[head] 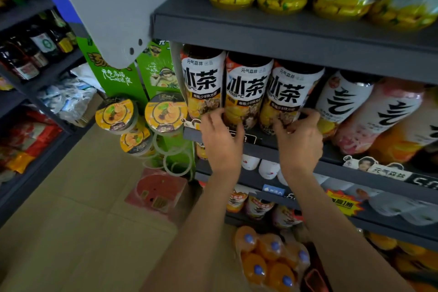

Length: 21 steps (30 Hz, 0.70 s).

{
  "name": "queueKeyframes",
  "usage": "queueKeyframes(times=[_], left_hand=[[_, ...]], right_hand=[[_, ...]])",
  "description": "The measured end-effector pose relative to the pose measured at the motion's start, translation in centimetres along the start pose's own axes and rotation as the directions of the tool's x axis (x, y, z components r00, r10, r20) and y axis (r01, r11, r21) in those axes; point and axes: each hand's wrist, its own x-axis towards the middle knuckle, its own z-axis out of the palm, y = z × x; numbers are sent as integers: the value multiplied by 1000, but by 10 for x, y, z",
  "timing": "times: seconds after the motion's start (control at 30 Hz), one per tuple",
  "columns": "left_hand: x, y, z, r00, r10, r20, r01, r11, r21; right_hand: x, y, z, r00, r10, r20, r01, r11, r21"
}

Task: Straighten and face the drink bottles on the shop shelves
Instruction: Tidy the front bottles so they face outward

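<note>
We are reaching up and forward to the middle dark grey shop shelf (pixel 343 161), where three upright plastic iced-tea bottles with white-and-black labels stand side by side at its front edge. Our left hand (pixel 221 140) has its fingers curled round the lower left side of the middle iced-tea bottle (pixel 246 92). Our right hand (pixel 299 140) pinches the base of the right iced-tea bottle (pixel 288 97), fingertips wrapped onto its right flank. The leftmost iced-tea bottle (pixel 202 83) stands untouched just beyond the left hand.

What matters for the coming move is that both held bottles stand directly ahead of and above the hands, long axes vertical, so any facing has to be a twist about that upright axis, not a lift. Each hand is nearest its own bottle; neither needs to cross. The labels already look close to square on, so we judge only a small turn or a nudge to the shelf lip remains.

To the right, the white-labelled bottles with a black brush character (pixel 343 102) lean rightwards in this wide view, and the right hand is the nearer one for them.
</note>
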Motion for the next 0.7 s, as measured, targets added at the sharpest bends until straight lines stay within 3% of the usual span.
queueKeyframes(times=[0.1, 0.2, 0.33, 0.6, 0.7], left_hand=[[1, 16, 18, 982, -113, 152, 120, 992, -33], [11, 25, 27, 963, -203, 178, 194, 979, 67], [19, 29, 29, 946, -288, 152, 270, 954, 128], [13, 31, 24, 957, -278, 86, 270, 958, 93], [-18, 40, 25, 990, -143, 12, 143, 989, 26]], right_hand=[[21, 4, -3, 988, 35, 147, -14, 990, -140], [40, -2, -3, 969, 107, 223, -99, 994, -43], [39, -4, -3, 969, 130, 211, -133, 991, 2], [24, -1, -4, 963, 137, 233, -144, 989, 14], [18, 12, -14, 983, 76, 166, -85, 995, 51]])
